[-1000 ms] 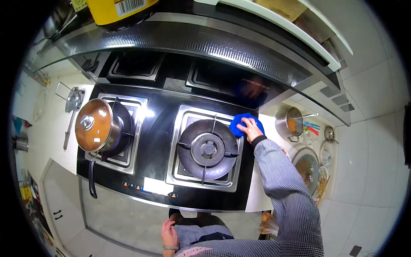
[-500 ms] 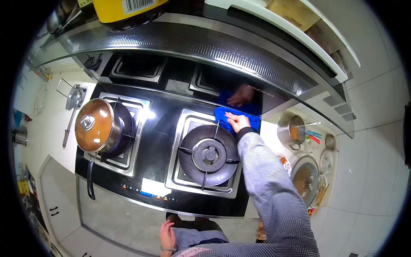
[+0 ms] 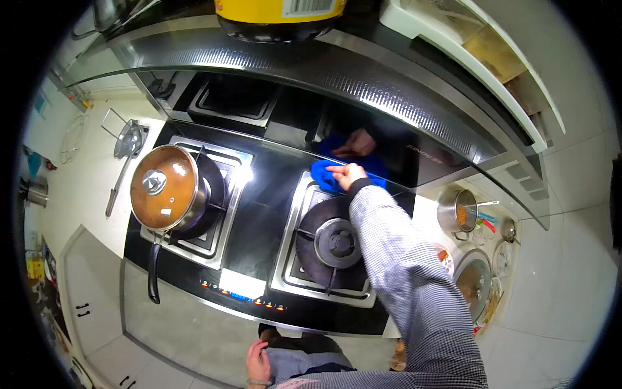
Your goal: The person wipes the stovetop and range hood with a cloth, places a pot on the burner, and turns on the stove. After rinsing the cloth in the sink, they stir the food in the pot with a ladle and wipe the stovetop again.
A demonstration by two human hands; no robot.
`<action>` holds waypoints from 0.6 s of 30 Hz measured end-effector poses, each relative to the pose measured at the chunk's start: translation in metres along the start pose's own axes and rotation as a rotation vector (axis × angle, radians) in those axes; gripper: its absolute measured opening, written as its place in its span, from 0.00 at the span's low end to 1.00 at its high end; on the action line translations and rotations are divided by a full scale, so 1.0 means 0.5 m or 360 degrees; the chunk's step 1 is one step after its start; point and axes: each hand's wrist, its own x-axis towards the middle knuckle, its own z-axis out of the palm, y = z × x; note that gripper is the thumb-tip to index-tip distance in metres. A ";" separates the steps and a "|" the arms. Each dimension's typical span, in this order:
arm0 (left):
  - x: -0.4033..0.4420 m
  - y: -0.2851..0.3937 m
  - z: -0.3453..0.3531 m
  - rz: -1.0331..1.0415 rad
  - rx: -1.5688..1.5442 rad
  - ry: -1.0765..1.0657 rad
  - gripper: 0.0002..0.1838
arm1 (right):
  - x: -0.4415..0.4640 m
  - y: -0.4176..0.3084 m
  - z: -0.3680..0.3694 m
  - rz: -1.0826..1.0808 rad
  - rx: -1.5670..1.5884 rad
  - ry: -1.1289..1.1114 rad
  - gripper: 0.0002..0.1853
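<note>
My right hand (image 3: 348, 175) presses a bunched blue cloth (image 3: 326, 177) onto the black glass behind the right burner (image 3: 335, 243). Its sleeve covers part of that burner's right side. Down at the lower edge, my left hand (image 3: 258, 363) hangs in front of my body, away from the stove, with its fingers loosely curled; whether it holds anything is hidden. A lidded pan (image 3: 176, 194) of orange-brown food sits on the left burner, its black handle pointing toward me.
A range hood (image 3: 291, 65) overhangs the back, with a yellow container (image 3: 259, 11) above it. A strainer (image 3: 129, 139) lies on the left counter. At right stand a small pot (image 3: 448, 211) and a round glass lid (image 3: 471, 285).
My right hand has moved the cloth from the right burner's back right corner leftward along its back edge. The view has shifted slightly. My left hand stays low by my body.
</note>
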 end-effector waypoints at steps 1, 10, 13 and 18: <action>0.003 0.005 -0.011 -0.0030 0.0015 -0.0005 0.13 | -0.002 0.031 -0.020 -0.0056 -0.0103 -0.0009 0.14; 0.011 -0.050 -0.023 -0.0015 -0.0094 -0.0025 0.11 | -0.007 -0.008 -0.014 0.0213 -0.0278 -0.0116 0.26; 0.017 -0.039 -0.035 -0.0166 -0.0220 -0.0015 0.11 | 0.057 -0.144 0.099 0.0017 -0.0044 0.0044 0.23; 0.013 -0.066 -0.054 -0.0038 -0.0106 0.0094 0.10 | 0.092 -0.217 0.227 -0.0338 0.0053 0.0368 0.21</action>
